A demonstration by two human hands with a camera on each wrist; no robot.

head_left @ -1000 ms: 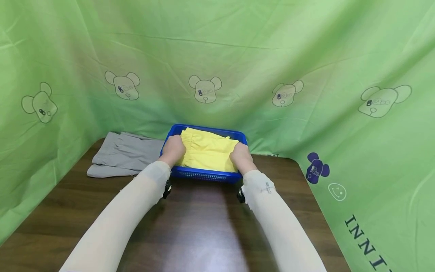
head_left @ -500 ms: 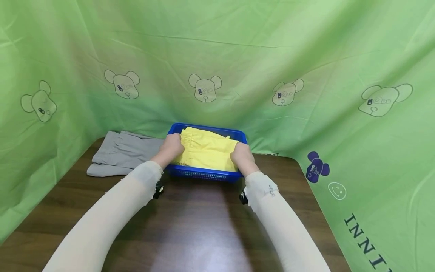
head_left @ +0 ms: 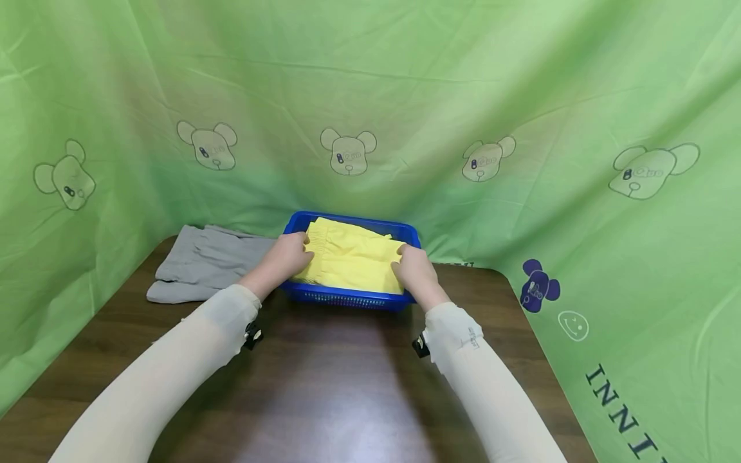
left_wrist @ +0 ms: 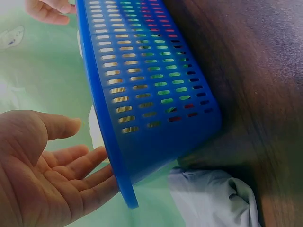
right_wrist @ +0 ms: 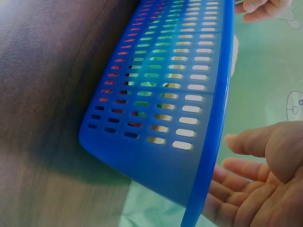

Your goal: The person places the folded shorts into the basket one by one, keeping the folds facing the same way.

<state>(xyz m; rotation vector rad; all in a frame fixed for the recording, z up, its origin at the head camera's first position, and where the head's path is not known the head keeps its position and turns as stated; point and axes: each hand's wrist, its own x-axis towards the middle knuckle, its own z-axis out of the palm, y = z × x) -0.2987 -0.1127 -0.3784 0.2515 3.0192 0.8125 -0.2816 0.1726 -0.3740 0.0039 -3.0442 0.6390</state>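
A yellow garment (head_left: 356, 260) with a gathered elastic waistband lies folded in the blue slotted basket (head_left: 347, 299). My left hand (head_left: 286, 256) is at the basket's left end, beside the waistband. At the other end, my right hand (head_left: 415, 270) is beside the garment's right edge. Both wrist views show the thumbs apart from loosely bent fingers (left_wrist: 78, 182), with no cloth seen between them. The fingertips of each hand are partly hidden behind the basket's rim (right_wrist: 211, 156). Green and red patches show through the slots.
A folded grey garment (head_left: 202, 263) lies on the brown wooden table (head_left: 324, 373), left of the basket. Behind and beside the table hangs a green curtain (head_left: 405, 83) printed with bear heads, close to the basket's back.
Both hands have loosened from closed fists at the yellow garment's ends. The left hand has shifted slightly left and the right forearm slightly right. Garment and basket look nearly unmoved.
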